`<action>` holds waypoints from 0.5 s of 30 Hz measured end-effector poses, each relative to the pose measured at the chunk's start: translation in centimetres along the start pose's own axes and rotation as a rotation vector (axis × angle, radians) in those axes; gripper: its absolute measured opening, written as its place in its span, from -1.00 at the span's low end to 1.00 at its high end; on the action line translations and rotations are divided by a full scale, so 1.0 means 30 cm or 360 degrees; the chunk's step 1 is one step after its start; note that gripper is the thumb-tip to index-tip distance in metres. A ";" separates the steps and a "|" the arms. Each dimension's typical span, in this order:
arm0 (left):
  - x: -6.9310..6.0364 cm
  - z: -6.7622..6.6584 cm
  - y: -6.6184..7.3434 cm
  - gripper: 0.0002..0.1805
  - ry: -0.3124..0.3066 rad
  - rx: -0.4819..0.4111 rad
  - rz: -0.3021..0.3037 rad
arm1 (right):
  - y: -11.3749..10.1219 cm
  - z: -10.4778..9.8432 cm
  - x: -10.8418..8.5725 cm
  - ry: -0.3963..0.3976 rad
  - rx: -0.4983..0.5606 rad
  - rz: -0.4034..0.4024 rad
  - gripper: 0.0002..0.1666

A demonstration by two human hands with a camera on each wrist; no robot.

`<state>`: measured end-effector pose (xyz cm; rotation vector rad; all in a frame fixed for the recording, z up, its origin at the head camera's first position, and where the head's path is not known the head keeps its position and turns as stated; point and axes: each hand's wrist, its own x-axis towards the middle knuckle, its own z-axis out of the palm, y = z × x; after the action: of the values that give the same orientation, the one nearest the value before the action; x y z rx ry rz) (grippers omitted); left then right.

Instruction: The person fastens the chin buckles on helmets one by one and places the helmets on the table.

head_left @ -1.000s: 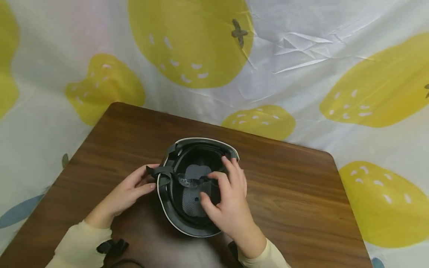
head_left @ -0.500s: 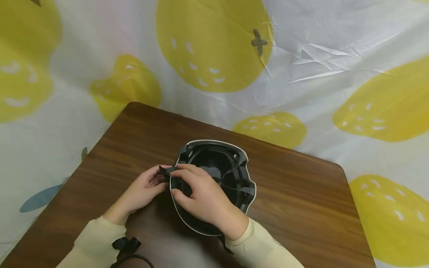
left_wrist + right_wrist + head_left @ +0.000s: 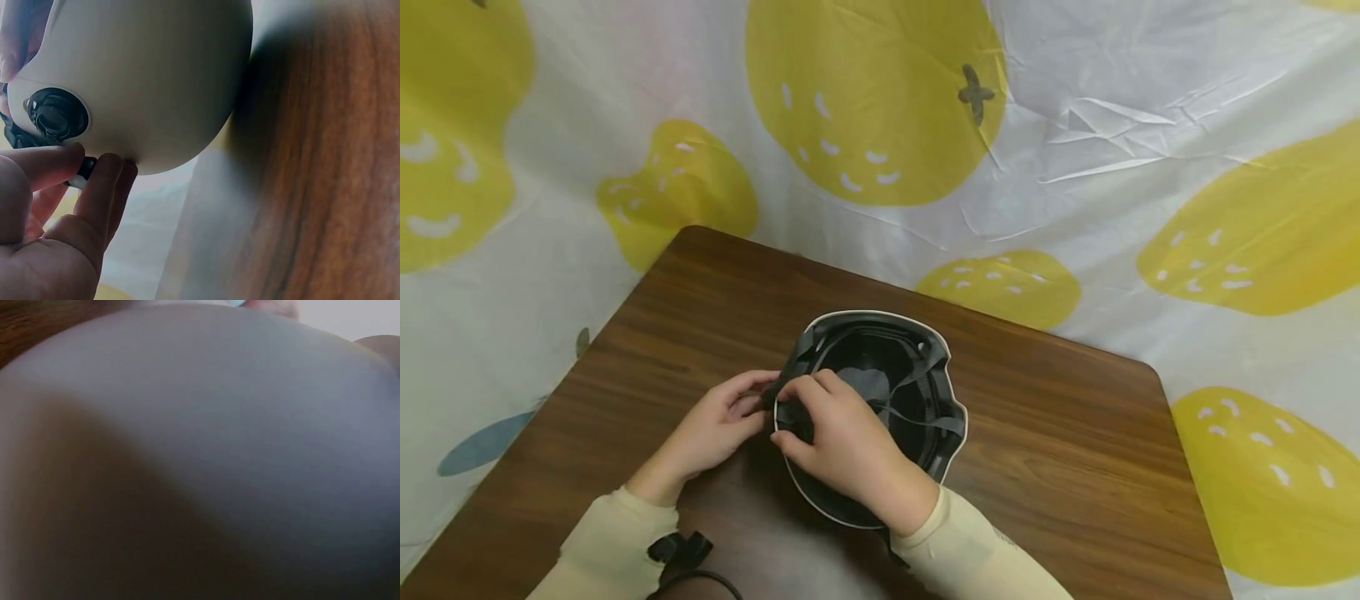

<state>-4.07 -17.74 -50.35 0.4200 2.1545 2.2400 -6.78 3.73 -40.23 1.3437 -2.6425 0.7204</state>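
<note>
A pale helmet (image 3: 871, 382) lies upside down on the table, its black padded inside facing up. Black straps (image 3: 936, 423) cross the opening. At its left side my left hand (image 3: 718, 429) pinches a small dark strap piece (image 3: 81, 174) between thumb and fingers, just under a round black knob (image 3: 59, 115) on the smooth shell (image 3: 150, 81). Reaching across the opening, my right hand (image 3: 853, 446) grips the helmet's left rim with curled fingers; its fingertips are partly hidden. The right wrist view is mostly filled by a blurred, pale rounded surface.
The dark wood table (image 3: 1060, 433) ends close behind the helmet, at a hanging sheet (image 3: 1097, 217) with yellow fruit prints. A black device with a cable (image 3: 681, 550) sits at my left sleeve.
My right hand has crossed from the helmet's right side to its left rim, beside my left hand. The view has shifted a little. The left hand stays at the strap.
</note>
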 end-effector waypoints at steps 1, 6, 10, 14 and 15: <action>-0.002 0.001 -0.001 -0.47 0.0003 0.0004 0.0010 | -0.002 -0.001 -0.003 0.0010 0.0018 0.0012 -0.52; -0.005 0.005 -0.005 -0.48 0.0023 0.0022 0.0033 | 0.003 -0.003 -0.011 0.0141 0.0169 0.0054 -0.67; -0.003 0.005 -0.005 -0.49 0.0060 0.0044 0.0034 | 0.008 -0.012 -0.015 0.0328 0.0330 0.0062 -0.79; -0.005 0.001 0.000 -0.50 0.0100 0.0032 -0.0004 | 0.012 -0.028 -0.028 0.0503 0.0529 0.0115 -0.85; -0.006 -0.001 0.002 -0.50 0.0113 0.0028 -0.0020 | 0.012 -0.034 -0.034 0.0543 0.0577 0.0126 -0.86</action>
<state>-3.89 -17.81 -50.33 0.3313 2.2056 2.2649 -6.57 5.11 -39.75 1.0645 -2.3781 1.3573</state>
